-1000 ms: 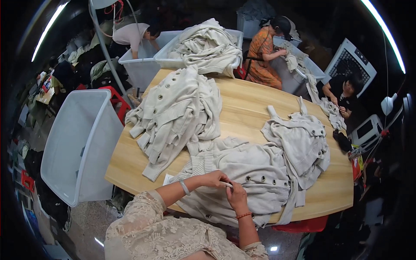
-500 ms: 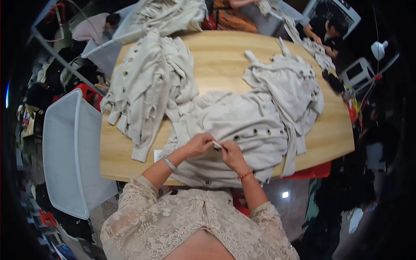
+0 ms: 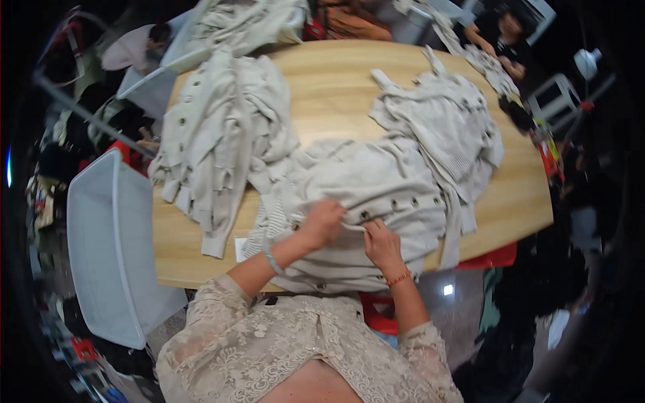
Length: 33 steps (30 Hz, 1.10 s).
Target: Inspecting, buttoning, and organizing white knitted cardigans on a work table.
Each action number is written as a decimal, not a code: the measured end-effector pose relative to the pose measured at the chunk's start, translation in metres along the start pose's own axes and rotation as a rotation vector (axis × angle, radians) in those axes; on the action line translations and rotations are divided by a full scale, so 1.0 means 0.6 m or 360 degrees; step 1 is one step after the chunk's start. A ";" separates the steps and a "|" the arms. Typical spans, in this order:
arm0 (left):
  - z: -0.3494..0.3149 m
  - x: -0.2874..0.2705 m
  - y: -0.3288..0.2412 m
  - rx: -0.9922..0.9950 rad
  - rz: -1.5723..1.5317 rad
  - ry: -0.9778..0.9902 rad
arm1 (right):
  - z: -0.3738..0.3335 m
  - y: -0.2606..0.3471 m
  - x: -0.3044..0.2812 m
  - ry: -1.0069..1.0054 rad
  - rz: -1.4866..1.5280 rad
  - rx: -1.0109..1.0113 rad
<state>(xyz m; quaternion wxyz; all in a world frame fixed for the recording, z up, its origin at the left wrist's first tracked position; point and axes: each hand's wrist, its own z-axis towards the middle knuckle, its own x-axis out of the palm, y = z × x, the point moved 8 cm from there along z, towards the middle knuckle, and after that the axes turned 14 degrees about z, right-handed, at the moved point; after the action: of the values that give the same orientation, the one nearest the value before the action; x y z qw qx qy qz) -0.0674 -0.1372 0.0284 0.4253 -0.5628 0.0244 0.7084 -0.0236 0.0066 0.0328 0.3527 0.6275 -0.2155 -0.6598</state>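
Cardigan (image 3: 369, 171) spread on the near side of the table (image 3: 329, 101), its buttoned band under both hands.

The right hand (image 3: 373, 234) pinches the band's edge between thumb and fingers, just beside a dark button (image 3: 365, 215); the left hand (image 3: 328, 218) is on the same band, but blur hides whether its fingers close on the knit. If that left hold is loose, the band could slip or twist, since the cloth lies in slack folds. The bangle (image 3: 274, 263) and beads (image 3: 399, 279) are near the knit and might snag a loop. On its right side the cardigan touches another garment (image 3: 447, 124), so a hard pull could drag that one along.
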 end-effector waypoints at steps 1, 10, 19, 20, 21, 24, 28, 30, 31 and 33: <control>0.013 0.007 -0.024 0.0130 -0.0226 -0.0133 | 0.002 0.003 0.000 -0.0033 0.0043 0.0021; 0.055 0.111 -0.035 0.0016 0.0022 0.0596 | -0.003 0.010 0.012 -0.0023 0.0203 -0.0111; 0.033 0.128 0.036 -0.0849 -0.1361 0.0613 | 0.007 0.007 -0.009 -0.0305 0.0396 0.0180; 0.030 0.132 0.037 -0.0888 -0.1428 0.0653 | 0.008 0.009 -0.009 -0.0291 0.0381 0.0187; 0.028 0.136 0.034 -0.0910 -0.1558 0.0708 | 0.009 0.025 -0.009 -0.0256 0.0267 0.0016; 0.027 0.125 0.029 -0.0810 -0.1423 0.0730 | 0.008 0.028 -0.004 -0.0138 0.0124 -0.0058; 0.022 0.097 -0.001 -0.0460 -0.1566 0.0724 | 0.008 0.006 -0.002 -0.0042 0.0223 0.0057; 0.022 0.076 -0.004 -0.0215 -0.1002 0.0558 | 0.009 0.006 0.000 -0.0006 0.0365 0.0015; 0.018 0.083 0.001 -0.0223 -0.0686 0.0641 | 0.008 -0.013 0.005 0.0047 0.0411 0.0223; 0.017 0.078 -0.005 -0.0133 -0.0572 0.0512 | 0.011 -0.008 0.004 0.0107 0.0410 0.0058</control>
<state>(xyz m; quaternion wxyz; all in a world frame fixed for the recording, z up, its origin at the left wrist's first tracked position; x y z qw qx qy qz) -0.0736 -0.1030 -0.0051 0.5115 -0.6808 -0.0378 0.5230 -0.0309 0.0070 0.0284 0.4299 0.6228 -0.2943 -0.5837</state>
